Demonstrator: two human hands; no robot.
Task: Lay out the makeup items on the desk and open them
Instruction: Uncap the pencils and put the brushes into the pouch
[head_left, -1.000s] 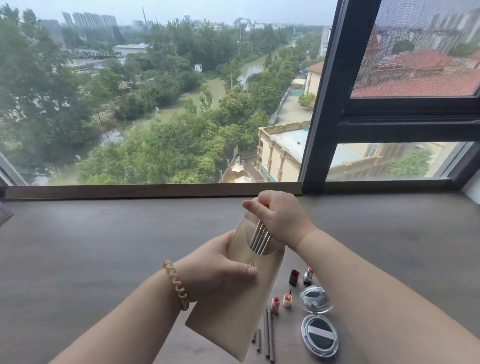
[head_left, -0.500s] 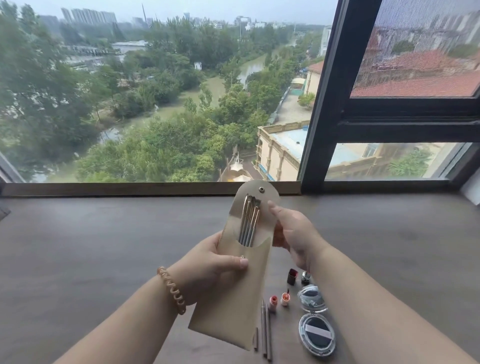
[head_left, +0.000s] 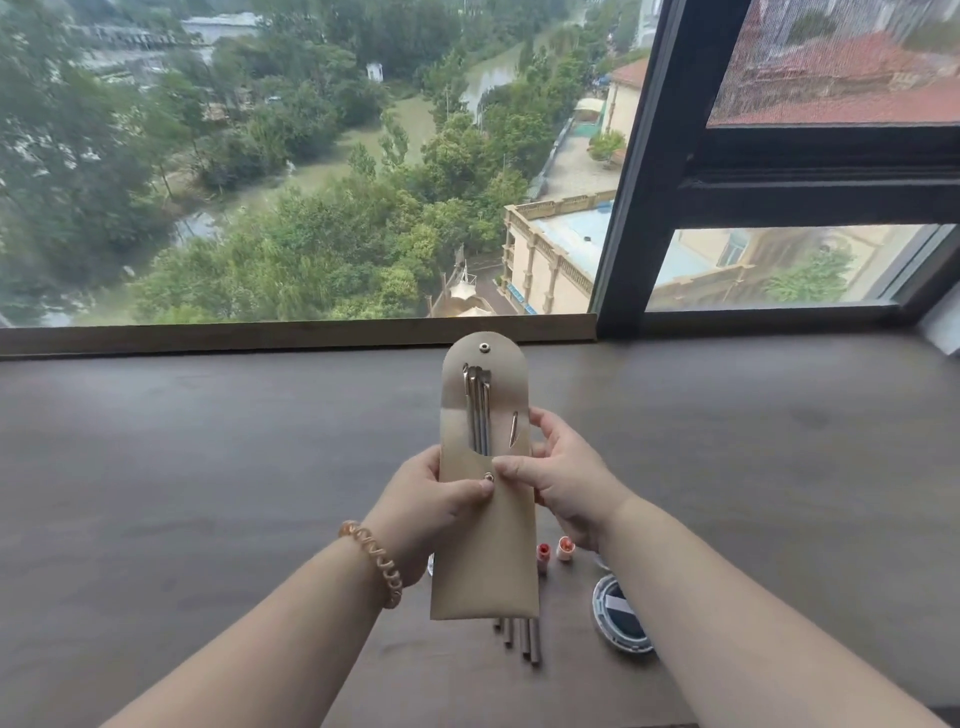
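Note:
A beige pouch (head_left: 485, 551) is held upright above the desk, its snap flap open and pointing up. Several thin metal tools (head_left: 479, 410) stick out of its pocket, and one shorter tool (head_left: 513, 429) sits apart on the right. My left hand (head_left: 431, 493) grips the pouch's left edge, thumb by the snap. My right hand (head_left: 563, 478) grips the right edge, thumb on the front. Under the pouch lie several brown pencils (head_left: 522, 636), two opened orange-red lipsticks (head_left: 554, 552) and an opened round compact (head_left: 618, 618), partly hidden by my right forearm.
The dark wooden desk (head_left: 208, 493) runs up to a large window with a wooden sill (head_left: 234, 335) and a black window frame (head_left: 618, 208). A beaded bracelet (head_left: 376, 561) is on my left wrist. A small clear object peeks out left of the pouch.
My right hand let go of the tool tips, the flap swung up open, and that hand moved down to the pouch's right edge. The pouch now stands straighter and one short tool shows separately.

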